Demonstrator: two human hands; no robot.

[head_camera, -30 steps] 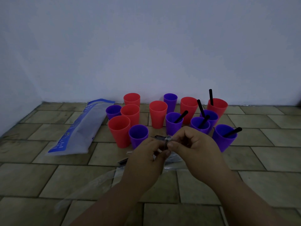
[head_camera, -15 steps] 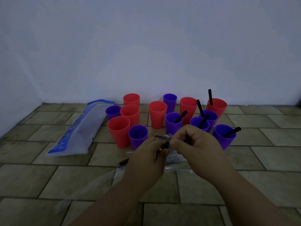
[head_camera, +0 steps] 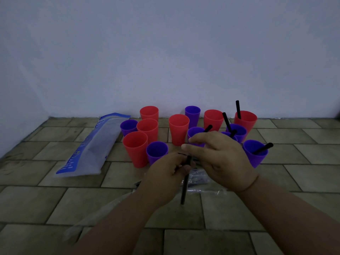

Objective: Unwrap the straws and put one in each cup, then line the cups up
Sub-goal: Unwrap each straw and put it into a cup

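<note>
Several red and purple cups stand grouped on the tiled floor near the wall. Black straws stick out of the right-hand ones, among them a red cup (head_camera: 245, 120) and a purple cup (head_camera: 255, 152). The left-hand cups, such as the front red cup (head_camera: 135, 148) and the purple cup (head_camera: 156, 151) beside it, hold none. My left hand (head_camera: 166, 173) pinches a bare black straw (head_camera: 185, 181) that hangs nearly upright. Just right of the straw's top, my right hand (head_camera: 219, 155) hovers with fingers spread and holds nothing.
A blue and white plastic bag (head_camera: 92, 146) lies left of the cups. Clear wrapper film and more straws (head_camera: 198, 178) lie on the floor under my hands. The wall (head_camera: 165, 61) rises close behind the cups.
Both hands were pinching a wrapped straw end together. Now the right hand has let go and opened, and the straw hangs bare from my left hand.
</note>
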